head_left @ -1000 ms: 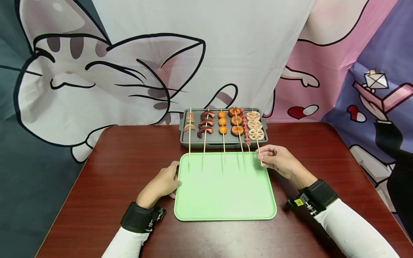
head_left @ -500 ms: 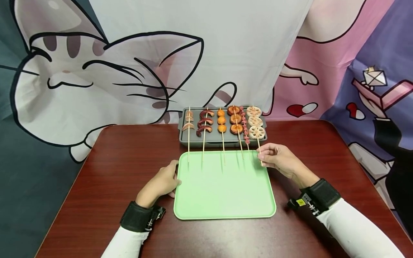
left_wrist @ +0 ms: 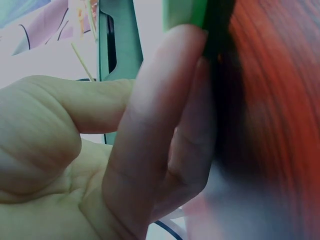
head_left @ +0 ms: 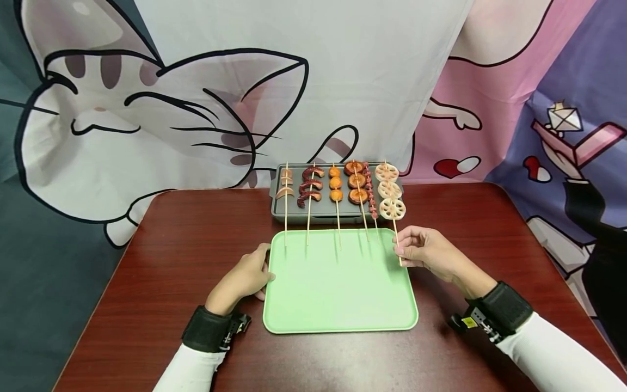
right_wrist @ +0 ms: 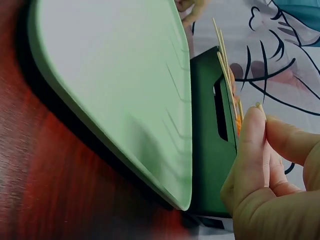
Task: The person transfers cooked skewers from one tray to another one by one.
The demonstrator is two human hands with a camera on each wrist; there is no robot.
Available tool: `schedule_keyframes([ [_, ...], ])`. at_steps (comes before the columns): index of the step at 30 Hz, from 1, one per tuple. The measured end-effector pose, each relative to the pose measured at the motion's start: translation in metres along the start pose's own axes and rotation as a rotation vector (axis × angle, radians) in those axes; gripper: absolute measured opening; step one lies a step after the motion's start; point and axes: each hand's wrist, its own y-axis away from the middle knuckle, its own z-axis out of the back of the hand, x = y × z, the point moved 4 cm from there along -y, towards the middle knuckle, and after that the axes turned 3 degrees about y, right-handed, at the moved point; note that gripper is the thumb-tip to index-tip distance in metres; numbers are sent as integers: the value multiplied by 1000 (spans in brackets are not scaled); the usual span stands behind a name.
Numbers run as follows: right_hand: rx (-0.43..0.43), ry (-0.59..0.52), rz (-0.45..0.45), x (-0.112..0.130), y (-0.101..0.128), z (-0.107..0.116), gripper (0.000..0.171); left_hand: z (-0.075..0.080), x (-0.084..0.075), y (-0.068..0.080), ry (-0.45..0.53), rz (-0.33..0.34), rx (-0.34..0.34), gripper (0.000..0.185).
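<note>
Left hand: the left hand (head_left: 243,279) rests on the counter (head_left: 186,239), fingers (left_wrist: 155,130) curled against the left edge of the green tray (head_left: 338,283), gripping its rim.
Grey tray: the grey tray (head_left: 289,212) behind holds four other skewers (head_left: 336,190).
Lotus skewer: the lotus-root skewer (head_left: 390,191) carries three pale, holed slices on a thin wooden stick, raised over the grey tray's right end.
Right hand: the right hand (head_left: 425,251) pinches the stick's lower end, fingers (right_wrist: 250,150) closed on it.
</note>
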Motion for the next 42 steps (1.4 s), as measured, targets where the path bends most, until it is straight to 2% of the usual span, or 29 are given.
schedule_keyframes([
  [10,30,72,-20,-4,17,-7,23,1,0,0,8,-16,0,70],
  [21,57,106,-39,-7,28,-16,25,1,1,0,11,-20,-6,68],
  [35,57,119,-24,-18,47,-21,28,0,0,0,10,-5,0,69],
  [42,71,162,-9,-23,58,-24,28,0,0,-1,-2,3,-1,70],
])
